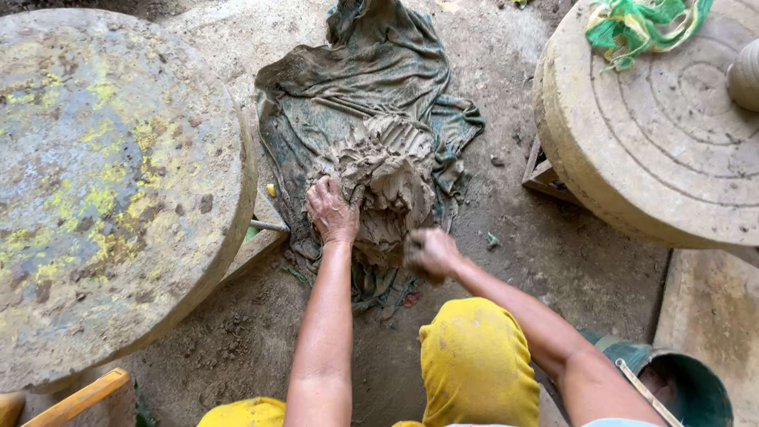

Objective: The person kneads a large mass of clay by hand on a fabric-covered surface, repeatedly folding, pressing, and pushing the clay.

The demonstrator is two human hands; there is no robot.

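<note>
At the left stands a big round stone wheel [111, 182], mottled with yellow. Right of it, a muddy green cloth [356, 87] lies on the dirt floor [538, 261] with a lump of grey clay [387, 170] on it. The left hand [332, 212] presses flat on the clay's near left side, fingers spread. The right hand [431, 251] is blurred, its grip closed around a small wad of clay at the lump's near edge. Far right sits a second round wheel [656, 150], and a green bucket [680, 387] near.
</note>
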